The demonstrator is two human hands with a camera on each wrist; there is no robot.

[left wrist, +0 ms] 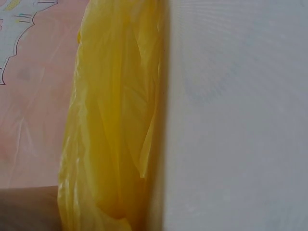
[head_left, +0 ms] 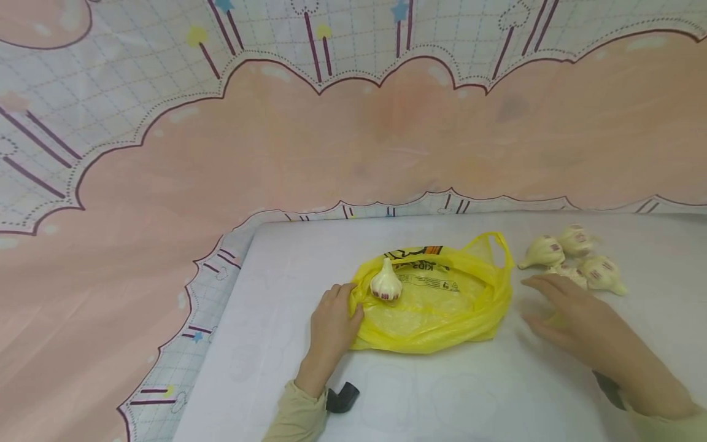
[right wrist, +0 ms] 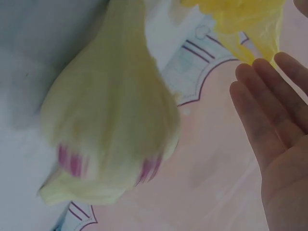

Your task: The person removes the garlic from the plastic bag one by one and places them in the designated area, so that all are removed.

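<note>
My left hand (head_left: 333, 322) pinches the left edge of a yellow plastic bag (head_left: 431, 341), which lies spread on the table with its mouth open. One garlic bulb (head_left: 386, 283) sits inside the bag near that hand, stem upward. In the left wrist view, the bag (left wrist: 113, 110) hides most of the hand. To the right, my right hand (head_left: 585, 322) hovers in front of several garlic bulbs (head_left: 602, 274), its fingers fairly straight. A blurred yellowish patch shows between its thumb and fingers. The right wrist view has a garlic bulb (right wrist: 113, 110) close up, apart from the extended fingers (right wrist: 269, 106).
The white table (head_left: 265, 276) carries the bag and the bulbs. Behind and to the left hangs a pink patterned cloth (head_left: 353, 141). A black strap piece (head_left: 342, 398) shows at the left wrist. One bag handle (head_left: 499, 245) stands up at the bag's right.
</note>
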